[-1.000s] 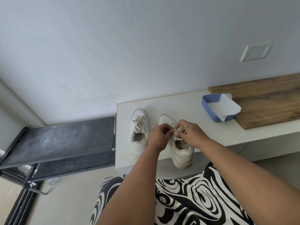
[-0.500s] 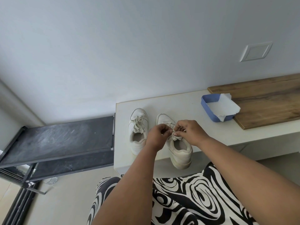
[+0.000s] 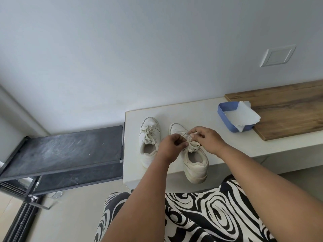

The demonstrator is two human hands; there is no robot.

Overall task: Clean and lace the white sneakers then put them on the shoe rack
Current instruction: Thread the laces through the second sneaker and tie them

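Two white sneakers stand side by side on a pale bench (image 3: 206,112), toes toward the wall. The left sneaker (image 3: 149,142) has its lace tied in a bow. The right sneaker (image 3: 194,162) has its heel over the bench's front edge. Over its tongue, my left hand (image 3: 170,146) and my right hand (image 3: 206,139) each pinch a part of its lace (image 3: 193,147). The fingers hide how the lace is knotted. A black metal shoe rack (image 3: 66,151) stands to the left of the bench, lower down.
A blue tray (image 3: 225,117) holding a torn white paper towel sits at the bench's back right, beside a wooden board (image 3: 286,109). A wall with a white switch plate (image 3: 277,55) rises behind. My black-and-white patterned lap is below the bench.
My hands have stayed on the right sneaker's lace, working it and shifting slightly; loops of lace now lie spread over the tongue. The left sneaker has not moved.
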